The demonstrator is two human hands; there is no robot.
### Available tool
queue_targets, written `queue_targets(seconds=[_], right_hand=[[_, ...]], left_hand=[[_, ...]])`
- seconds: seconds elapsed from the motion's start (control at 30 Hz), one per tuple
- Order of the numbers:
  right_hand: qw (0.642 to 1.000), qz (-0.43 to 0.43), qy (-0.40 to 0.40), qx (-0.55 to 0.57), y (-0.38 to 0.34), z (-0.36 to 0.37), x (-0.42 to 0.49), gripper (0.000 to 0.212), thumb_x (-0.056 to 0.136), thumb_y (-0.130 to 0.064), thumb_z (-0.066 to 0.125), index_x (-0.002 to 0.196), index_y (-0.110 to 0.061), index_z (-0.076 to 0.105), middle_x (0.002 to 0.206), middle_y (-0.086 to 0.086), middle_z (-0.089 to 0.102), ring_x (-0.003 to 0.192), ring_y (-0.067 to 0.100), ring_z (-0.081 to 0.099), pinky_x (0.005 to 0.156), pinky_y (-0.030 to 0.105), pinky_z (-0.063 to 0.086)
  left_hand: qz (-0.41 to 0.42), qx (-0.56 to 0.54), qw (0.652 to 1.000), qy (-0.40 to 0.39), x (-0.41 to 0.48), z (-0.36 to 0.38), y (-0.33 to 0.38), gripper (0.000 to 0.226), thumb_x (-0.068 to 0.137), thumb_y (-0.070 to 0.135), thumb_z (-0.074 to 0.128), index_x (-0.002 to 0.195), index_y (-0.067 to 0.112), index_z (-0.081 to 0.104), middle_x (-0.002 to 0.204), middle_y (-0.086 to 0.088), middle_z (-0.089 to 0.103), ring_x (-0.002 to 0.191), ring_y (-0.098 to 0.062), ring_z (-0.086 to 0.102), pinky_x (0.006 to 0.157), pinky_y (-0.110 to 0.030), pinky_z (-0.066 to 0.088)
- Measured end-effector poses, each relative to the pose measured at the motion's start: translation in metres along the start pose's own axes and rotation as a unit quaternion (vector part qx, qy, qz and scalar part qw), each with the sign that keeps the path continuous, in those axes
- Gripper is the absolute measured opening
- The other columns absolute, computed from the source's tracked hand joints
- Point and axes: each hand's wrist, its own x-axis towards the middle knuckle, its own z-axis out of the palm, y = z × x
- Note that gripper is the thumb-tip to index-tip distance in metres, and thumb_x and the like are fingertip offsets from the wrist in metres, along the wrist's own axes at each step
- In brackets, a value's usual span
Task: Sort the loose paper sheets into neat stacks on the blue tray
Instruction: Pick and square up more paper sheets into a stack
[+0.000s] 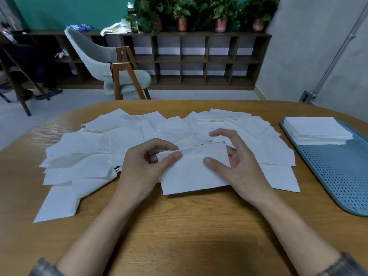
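Teal wall [59, 12] at back. Grey wall [308, 46] on the right, with a conduit [338, 54] running down to a socket [305, 97]. Dark wood cubby shelf [199, 60] along the back wall. On top of it: a row of potted plants [221, 14], bottles [79, 27], a pale cloth [115, 28]. Grey upholstered chair [95, 54] with wood legs stands in front of the shelf. Light grey floor [59, 104]. Wood-grain table [179, 226] with a rounded edge in the foreground.

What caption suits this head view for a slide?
Left hand and right hand pinch a paper sheet over scattered sheets; one neat stack sits on the blue tray.
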Motion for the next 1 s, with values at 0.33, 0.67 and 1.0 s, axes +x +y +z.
queue_targets(seconds=[0.33, 0.67, 1.0], right_hand=[[0.979, 0.004, 0.145, -0.145, 0.012, -0.013, 0.006, 0.027, 0.096, -0.006, 0.071, 0.096, -0.029, 0.084, 0.103, -0.029, 0.076, 0.112, -0.011, 0.064, 0.097, 0.003, 0.041], [0.977, 0.027, 0.130, -0.167, 0.013, -0.014, 0.005, 0.025, 0.093, -0.011, 0.076, 0.094, -0.035, 0.084, 0.105, -0.034, 0.074, 0.114, -0.013, 0.060, 0.100, 0.011, 0.042], [0.982, 0.031, 0.119, -0.144, 0.014, -0.013, 0.006, 0.022, 0.096, -0.012, 0.072, 0.097, -0.031, 0.084, 0.105, -0.028, 0.076, 0.113, -0.013, 0.061, 0.103, 0.010, 0.039]], left_hand=[[0.088, 0.286, 0.954, 0.008, 0.007, -0.004, -0.026, 0.041, 0.100, 0.033, 0.068, 0.140, 0.024, 0.061, 0.141, 0.011, 0.062, 0.135, -0.011, 0.054, 0.112, -0.034, 0.043], [0.080, 0.257, 0.960, 0.078, 0.013, -0.009, -0.026, 0.019, 0.101, 0.021, 0.069, 0.117, 0.019, 0.079, 0.100, 0.013, 0.079, 0.096, -0.001, 0.070, 0.085, -0.013, 0.051], [0.073, 0.038, 0.991, 0.107, 0.004, -0.003, 0.004, 0.019, 0.096, 0.000, 0.062, 0.095, 0.018, 0.069, 0.087, 0.012, 0.068, 0.062, -0.007, 0.047, 0.058, -0.014, 0.036]])
